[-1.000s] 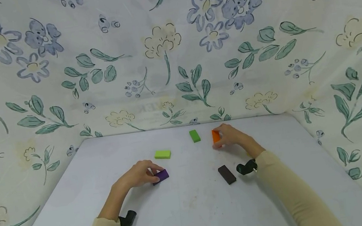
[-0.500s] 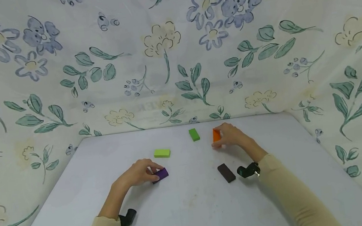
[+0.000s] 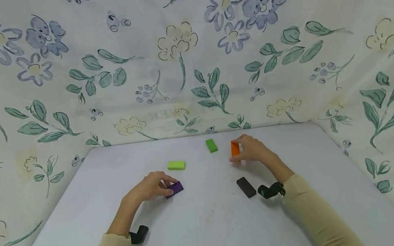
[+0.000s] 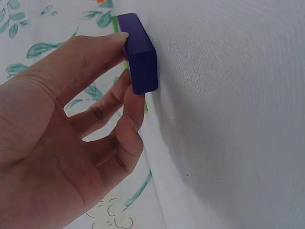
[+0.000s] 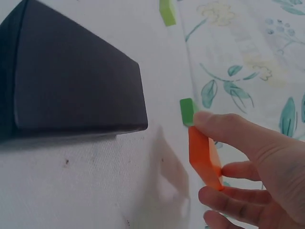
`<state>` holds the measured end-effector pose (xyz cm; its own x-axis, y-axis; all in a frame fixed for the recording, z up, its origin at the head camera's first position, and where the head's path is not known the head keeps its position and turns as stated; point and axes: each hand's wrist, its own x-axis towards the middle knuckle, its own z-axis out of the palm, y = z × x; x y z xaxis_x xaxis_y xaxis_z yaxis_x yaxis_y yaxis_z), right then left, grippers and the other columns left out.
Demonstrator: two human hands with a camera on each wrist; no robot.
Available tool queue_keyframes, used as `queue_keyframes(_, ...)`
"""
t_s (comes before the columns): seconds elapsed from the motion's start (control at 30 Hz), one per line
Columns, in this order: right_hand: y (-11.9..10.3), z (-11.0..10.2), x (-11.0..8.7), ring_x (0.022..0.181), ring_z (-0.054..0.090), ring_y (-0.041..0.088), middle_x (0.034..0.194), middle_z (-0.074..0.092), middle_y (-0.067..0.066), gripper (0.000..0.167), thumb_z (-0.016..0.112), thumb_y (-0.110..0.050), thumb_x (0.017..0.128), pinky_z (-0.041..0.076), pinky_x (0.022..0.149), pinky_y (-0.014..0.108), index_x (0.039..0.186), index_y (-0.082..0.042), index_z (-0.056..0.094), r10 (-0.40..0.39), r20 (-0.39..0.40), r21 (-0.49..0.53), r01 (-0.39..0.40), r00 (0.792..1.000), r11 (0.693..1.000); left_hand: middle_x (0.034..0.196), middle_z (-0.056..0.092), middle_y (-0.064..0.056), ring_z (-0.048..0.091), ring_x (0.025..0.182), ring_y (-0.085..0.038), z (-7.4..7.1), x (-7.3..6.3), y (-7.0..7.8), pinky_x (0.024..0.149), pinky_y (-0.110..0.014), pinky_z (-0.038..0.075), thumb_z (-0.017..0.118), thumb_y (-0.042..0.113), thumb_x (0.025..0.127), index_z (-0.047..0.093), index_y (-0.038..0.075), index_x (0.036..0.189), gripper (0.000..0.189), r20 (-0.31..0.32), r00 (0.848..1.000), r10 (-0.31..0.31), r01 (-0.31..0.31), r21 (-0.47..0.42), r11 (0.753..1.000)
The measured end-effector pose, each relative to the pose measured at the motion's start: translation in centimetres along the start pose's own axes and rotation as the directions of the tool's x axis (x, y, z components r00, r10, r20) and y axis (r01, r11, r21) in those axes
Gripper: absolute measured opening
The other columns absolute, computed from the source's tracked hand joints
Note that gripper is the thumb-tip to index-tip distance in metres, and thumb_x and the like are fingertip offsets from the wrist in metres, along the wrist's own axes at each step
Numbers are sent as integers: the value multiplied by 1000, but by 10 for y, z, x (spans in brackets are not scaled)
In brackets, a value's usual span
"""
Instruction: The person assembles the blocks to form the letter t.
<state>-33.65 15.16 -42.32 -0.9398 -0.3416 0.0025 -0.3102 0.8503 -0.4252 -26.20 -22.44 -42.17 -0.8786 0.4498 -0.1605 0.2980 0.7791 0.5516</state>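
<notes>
On the left of the white table, my left hand (image 3: 149,187) pinches a purple block (image 3: 174,189) between thumb and fingers. The left wrist view shows that purple block (image 4: 137,53) tilted, its shadow falling on the white surface. Farther back on the right, my right hand (image 3: 253,149) grips an orange block (image 3: 235,150) by its ends. In the right wrist view the thumb presses the upper end of the orange block (image 5: 204,155), with fingertips at its lower end. A black block (image 3: 246,187) lies just in front of the right hand, large and close in the right wrist view.
A lime-green block (image 3: 176,165) lies beyond the left hand. A darker green block (image 3: 211,145) sits near the table's back edge, left of the orange one. Flower-patterned cloth (image 3: 181,75) rises behind and beside the white table (image 3: 211,236). Black wrist cameras hang below both wrists.
Both hands keep their blocks in nearly the same places. The right hand and wrist have shifted very slightly; the head view has tilted a little. The loose blocks stay put.
</notes>
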Motion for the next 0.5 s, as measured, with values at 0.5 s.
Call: queue_keyframes(0.5, -4, 4, -6, 119, 55, 33, 139, 53, 18, 76, 79, -45, 79, 47, 98, 56, 141, -9, 53, 8, -4, -15, -8, 1000, 1000, 97, 63, -4, 59, 84, -14, 0, 1, 1, 70, -28, 49, 75, 10, 84, 73, 14, 117, 33, -6, 1000, -6, 6, 8, 1000)
